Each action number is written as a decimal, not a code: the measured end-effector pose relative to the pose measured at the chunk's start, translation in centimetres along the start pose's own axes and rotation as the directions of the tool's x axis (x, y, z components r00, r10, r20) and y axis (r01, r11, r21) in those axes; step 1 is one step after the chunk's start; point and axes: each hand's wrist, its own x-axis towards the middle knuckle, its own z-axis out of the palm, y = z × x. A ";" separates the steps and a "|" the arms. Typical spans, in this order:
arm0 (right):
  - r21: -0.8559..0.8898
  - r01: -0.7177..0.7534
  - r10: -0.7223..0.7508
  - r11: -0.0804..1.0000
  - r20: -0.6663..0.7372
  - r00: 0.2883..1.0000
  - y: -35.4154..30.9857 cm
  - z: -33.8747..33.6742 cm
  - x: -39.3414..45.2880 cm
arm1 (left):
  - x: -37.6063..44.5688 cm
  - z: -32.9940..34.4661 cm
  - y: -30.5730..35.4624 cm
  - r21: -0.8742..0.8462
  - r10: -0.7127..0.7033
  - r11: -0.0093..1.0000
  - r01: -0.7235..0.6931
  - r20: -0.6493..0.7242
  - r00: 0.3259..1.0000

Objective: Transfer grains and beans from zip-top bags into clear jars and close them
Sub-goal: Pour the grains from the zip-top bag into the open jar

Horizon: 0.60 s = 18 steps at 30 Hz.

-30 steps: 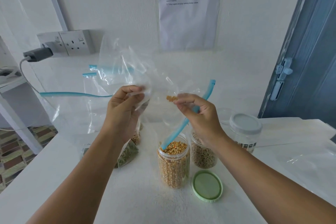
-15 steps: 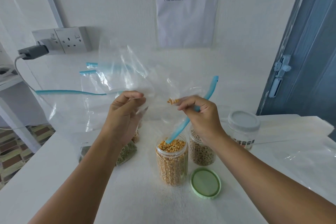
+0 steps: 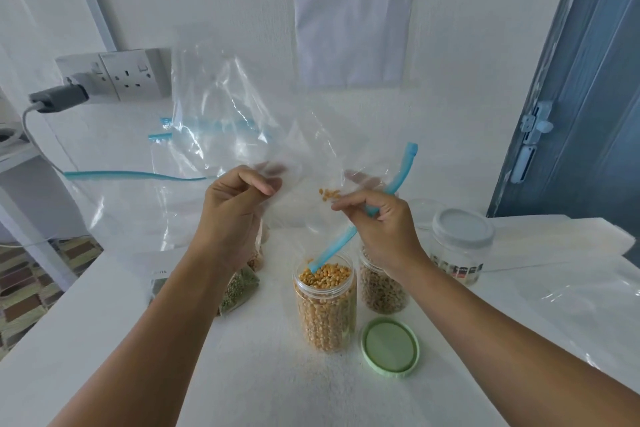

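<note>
While one green lid (image 3: 390, 347) lies nearest on the desk (image 3: 259, 385), three jars stand behind: one open, full of yellow grains (image 3: 325, 305), one of brown (image 3: 382, 291), one lidded (image 3: 462, 246). Above them, the left hand (image 3: 232, 215) and right hand (image 3: 377, 225) each pinch one clear bag (image 3: 235, 114) holding a few last grains, its blue zip end dipping into the yellow jar.

Bare table (image 3: 277, 388) in front, open jar (image 3: 325, 308), green lid (image 3: 390, 346), jars behind

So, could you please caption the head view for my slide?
Both hands hold a nearly empty zip-top bag over the open jar of yellow grains.
</note>
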 end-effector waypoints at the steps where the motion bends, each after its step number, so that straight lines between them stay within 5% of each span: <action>1: 0.002 0.003 -0.003 1.000 -0.008 1.000 -0.2 0.0 0.1 | 0.2 0.0 0.0 -0.008 0.005 1.000 -0.005 -0.014 1.000; 9: 0.012 -0.017 0.017 1.000 -0.012 1.000 -0.2 0.5 0.0 | 0.3 -0.1 -0.2 -0.038 -0.006 0.999 0.004 -0.065 0.998; 18: 0.231 -0.111 0.115 0.967 -0.004 0.993 -1.4 0.9 0.4 | 0.7 -0.9 -0.1 -0.064 -0.025 0.998 0.021 -0.048 0.999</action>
